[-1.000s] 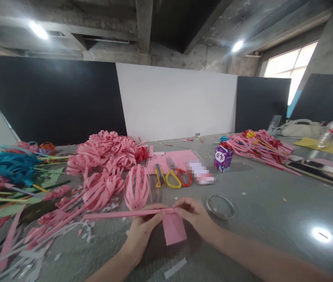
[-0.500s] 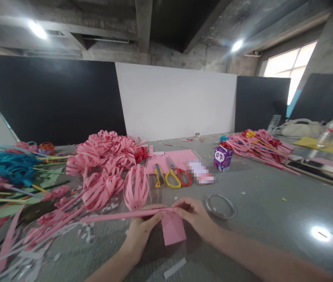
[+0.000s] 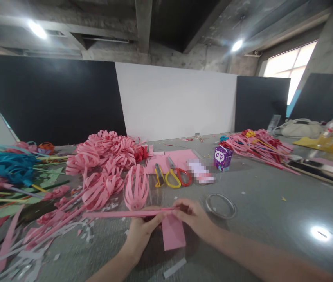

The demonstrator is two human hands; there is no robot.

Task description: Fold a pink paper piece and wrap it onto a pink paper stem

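Note:
A long thin pink paper stick (image 3: 113,214) lies crosswise in my fingers, its free end pointing left. My left hand (image 3: 143,231) pinches it near its right part, thumb in front. At the stick's right end, my right hand (image 3: 191,215) pinches it together with the top edge of a pink paper piece (image 3: 173,233). That piece hangs down between my two hands, toward me. Just beyond my left hand stands a cage-like loop of pink paper strips (image 3: 136,188). A roll of clear tape (image 3: 221,206) lies flat to the right of my right hand.
Scissors with yellow and red handles (image 3: 173,178) and a yellow utility knife (image 3: 159,175) lie ahead on pink paper sheets (image 3: 180,156). Pink paper flowers (image 3: 104,152) pile up at left. A purple carton (image 3: 222,158) stands at right, and a white strip (image 3: 175,268) lies near me.
The hanging pink paper has dropped slightly lower, and the stick has shifted a little to the right. Both hands keep their pinch. At far right, the yellow sheet has risen near the bottle.

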